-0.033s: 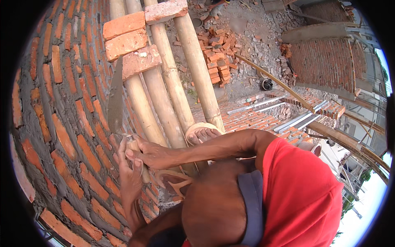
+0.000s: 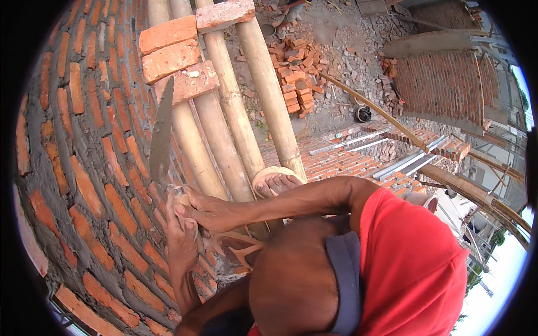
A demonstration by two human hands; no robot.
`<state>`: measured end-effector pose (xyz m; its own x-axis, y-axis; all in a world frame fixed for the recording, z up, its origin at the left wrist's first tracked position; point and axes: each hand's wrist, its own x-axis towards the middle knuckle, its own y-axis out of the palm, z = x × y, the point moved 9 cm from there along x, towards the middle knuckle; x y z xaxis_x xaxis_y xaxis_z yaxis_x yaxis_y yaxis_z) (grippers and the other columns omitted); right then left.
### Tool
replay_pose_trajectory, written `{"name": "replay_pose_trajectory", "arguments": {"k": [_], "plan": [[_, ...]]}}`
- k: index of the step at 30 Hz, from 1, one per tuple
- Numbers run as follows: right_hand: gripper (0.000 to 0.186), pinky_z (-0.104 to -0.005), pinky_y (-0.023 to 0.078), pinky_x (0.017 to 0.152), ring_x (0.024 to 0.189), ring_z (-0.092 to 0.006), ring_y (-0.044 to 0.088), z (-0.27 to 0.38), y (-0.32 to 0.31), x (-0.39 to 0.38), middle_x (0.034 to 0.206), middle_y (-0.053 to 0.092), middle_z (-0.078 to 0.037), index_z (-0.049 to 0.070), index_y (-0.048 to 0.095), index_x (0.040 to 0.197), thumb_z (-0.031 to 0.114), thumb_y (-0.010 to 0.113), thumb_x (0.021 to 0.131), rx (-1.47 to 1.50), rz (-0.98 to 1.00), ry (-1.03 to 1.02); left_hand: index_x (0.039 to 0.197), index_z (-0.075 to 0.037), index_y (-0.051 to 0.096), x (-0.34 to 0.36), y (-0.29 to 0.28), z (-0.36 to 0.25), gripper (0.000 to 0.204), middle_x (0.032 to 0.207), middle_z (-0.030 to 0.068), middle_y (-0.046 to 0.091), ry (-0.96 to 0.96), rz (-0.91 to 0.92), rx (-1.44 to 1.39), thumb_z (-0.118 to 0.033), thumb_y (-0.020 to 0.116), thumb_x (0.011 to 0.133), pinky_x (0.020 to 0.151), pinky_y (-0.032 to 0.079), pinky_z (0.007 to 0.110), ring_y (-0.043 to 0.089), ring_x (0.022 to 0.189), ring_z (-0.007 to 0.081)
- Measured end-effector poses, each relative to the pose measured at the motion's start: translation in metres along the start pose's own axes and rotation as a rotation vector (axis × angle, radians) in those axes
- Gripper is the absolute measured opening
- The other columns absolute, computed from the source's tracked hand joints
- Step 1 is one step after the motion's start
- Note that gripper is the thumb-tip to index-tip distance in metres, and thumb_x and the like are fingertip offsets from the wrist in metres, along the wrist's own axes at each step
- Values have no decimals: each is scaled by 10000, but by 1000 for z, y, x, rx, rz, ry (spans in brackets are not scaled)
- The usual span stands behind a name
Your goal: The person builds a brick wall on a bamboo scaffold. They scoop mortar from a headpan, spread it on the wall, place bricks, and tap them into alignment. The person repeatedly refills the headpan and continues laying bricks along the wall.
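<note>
A trowel (image 2: 161, 137) with a long, mortar-smeared blade points up and away from me, its tip in front of the nearest loose brick (image 2: 193, 82). My right hand (image 2: 210, 213) comes across from the right and closes over the trowel's handle. From below, my left hand (image 2: 180, 238) wraps the same handle, its fingers along the far side. The handle is mostly hidden between the two hands. Both hands are beside a brick wall face (image 2: 89, 185) with grey mortar joints. My bent knee (image 2: 291, 274) and a sandalled foot (image 2: 274, 183) are close to my right forearm.
Bamboo poles (image 2: 232, 106) run away from me under several loose bricks (image 2: 168, 47). Lower down lie a brick pile (image 2: 297, 73), rubble (image 2: 342, 73) and a black bucket (image 2: 363, 115). A long timber (image 2: 381, 112) slants across on the right, near metal pipes (image 2: 409, 162).
The trowel blade has tilted a little to the right, so its tip now overlaps the near brick. Both hands have shifted slightly right with it.
</note>
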<state>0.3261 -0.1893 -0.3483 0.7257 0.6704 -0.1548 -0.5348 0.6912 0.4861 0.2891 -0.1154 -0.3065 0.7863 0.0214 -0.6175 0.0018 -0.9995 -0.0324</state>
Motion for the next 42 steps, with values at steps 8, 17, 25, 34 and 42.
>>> {"name": "replay_pose_trajectory", "arguments": {"k": [8,17,25,34,42], "plan": [[428,-241,461,502,556,-88,552,25,-285,-46,845,685,-65,7,625,1159,402,460,1138,-145,-876,-216,1418,-56,480,-17,-6,40,573,880,18,572,-233,-73,-300,-325,746,987,484,438,217,547,637,79],[369,-377,583,575,741,-208,702,-98,-546,-174,980,732,-128,26,663,1191,357,654,1029,-463,-1303,605,1167,-64,526,-30,-9,49,234,784,37,552,-242,-185,-630,-157,671,1008,427,439,242,558,583,127],[526,-437,560,943,1095,-417,701,-111,-572,-173,1197,720,-260,4,665,1303,360,725,920,-792,-1256,696,1102,-36,532,-51,-18,65,276,766,59,572,-315,-214,-546,-134,747,960,429,477,270,575,544,153],[608,-443,540,933,1092,-334,704,-63,-589,-115,1244,714,-222,79,599,1452,408,716,955,-989,-1122,818,1126,0,570,-58,-24,63,304,819,90,641,-283,-274,-422,-97,769,917,546,522,291,631,635,177],[593,-481,570,907,1070,-441,707,-16,-574,-54,1097,736,-297,-80,686,1182,431,744,886,-1262,-992,567,1144,27,582,-64,-30,61,328,849,105,666,-274,-280,-354,-78,766,895,587,526,313,647,648,193]]}}
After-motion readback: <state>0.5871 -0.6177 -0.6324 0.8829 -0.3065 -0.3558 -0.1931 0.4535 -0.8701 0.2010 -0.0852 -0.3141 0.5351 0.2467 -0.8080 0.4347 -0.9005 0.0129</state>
